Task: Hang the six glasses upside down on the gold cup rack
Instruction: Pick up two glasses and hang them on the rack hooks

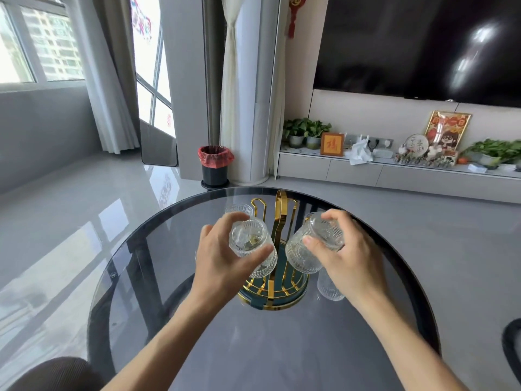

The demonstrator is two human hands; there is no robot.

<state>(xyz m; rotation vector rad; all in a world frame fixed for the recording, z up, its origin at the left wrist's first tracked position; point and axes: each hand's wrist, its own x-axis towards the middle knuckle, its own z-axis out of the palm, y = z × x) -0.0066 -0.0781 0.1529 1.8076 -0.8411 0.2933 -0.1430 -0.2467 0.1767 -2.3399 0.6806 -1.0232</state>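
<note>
The gold cup rack stands on a teal base in the middle of the round glass table. My left hand grips a ribbed clear glass tilted upside down over the rack's left side. My right hand holds a second ribbed glass, also tilted mouth-down, at the rack's right side. Another glass stands on the table behind my left hand. One more glass stands on the table under my right hand. The rack's lower prongs are partly hidden by the held glasses.
A dark stool sits at the near left, a dark chair edge at the right. Beyond the table stand a bin with a red bag, a curtain and a low TV cabinet with plants and ornaments.
</note>
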